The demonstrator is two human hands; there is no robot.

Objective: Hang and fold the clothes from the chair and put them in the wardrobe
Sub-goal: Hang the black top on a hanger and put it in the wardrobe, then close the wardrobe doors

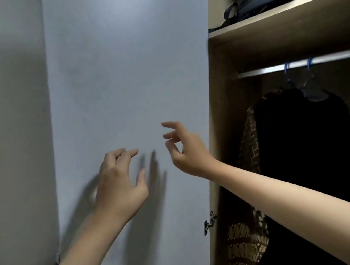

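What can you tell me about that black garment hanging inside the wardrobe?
The black garment hangs on a blue hanger hooked over the metal rail, under the wooden shelf. It looks like dark, soft cloth, too dim to show detail, and drops straight down out of view. A brown patterned cloth hangs right beside it on its left. Neither hand touches it; the right forearm crosses in front of its lower part.

No readable text, no labels, no brand marks, no numbers or signs on any surface
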